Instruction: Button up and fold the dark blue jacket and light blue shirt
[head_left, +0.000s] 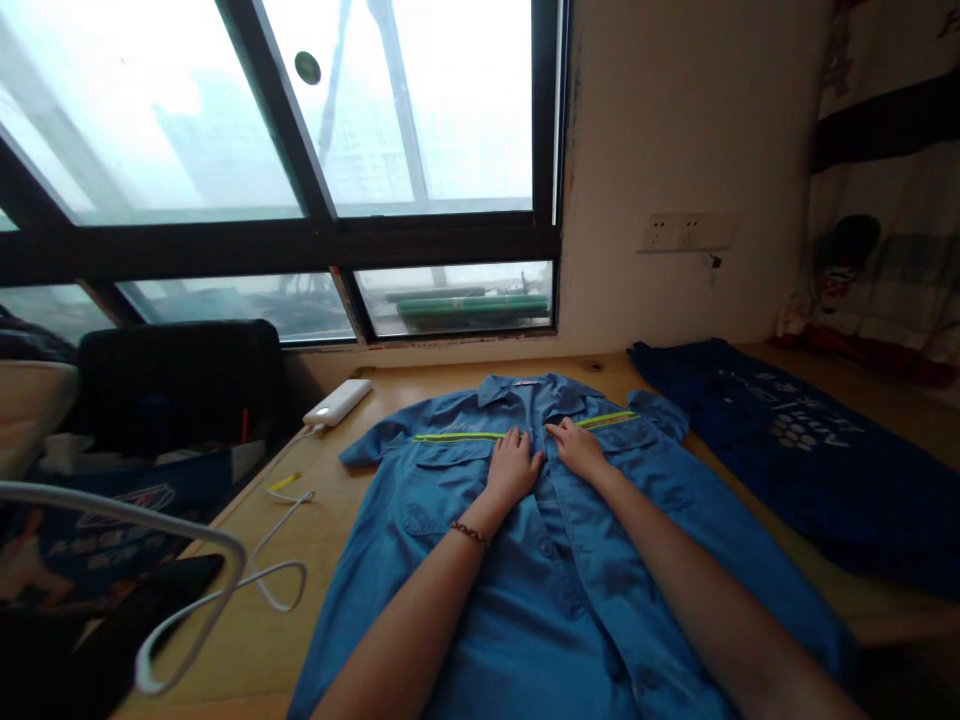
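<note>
A blue, short-sleeved cloth shirt [450, 490] is laid face-up beneath the bare left hand [515, 466] and bare right hand [579, 450]; whether cloth is pinched by either cannot be told. The front edges [557, 505] between them are best aligned evenly, without tugging.

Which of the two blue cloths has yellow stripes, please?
The lighter shirt, in the middle; the darker cloth on its right shows pale print instead.

Blue collared cloth shirt [517, 600]: plain ground, bright yellow stripe [450, 436] across chest. Dark navy flat-laid cloth [787, 475]: white lettering, pale clustered-dot print. Yellowish-brown wooden bench [330, 500]. White rectangular block [339, 402]; slender white cable [124, 507], yellow tag [283, 482].
</note>
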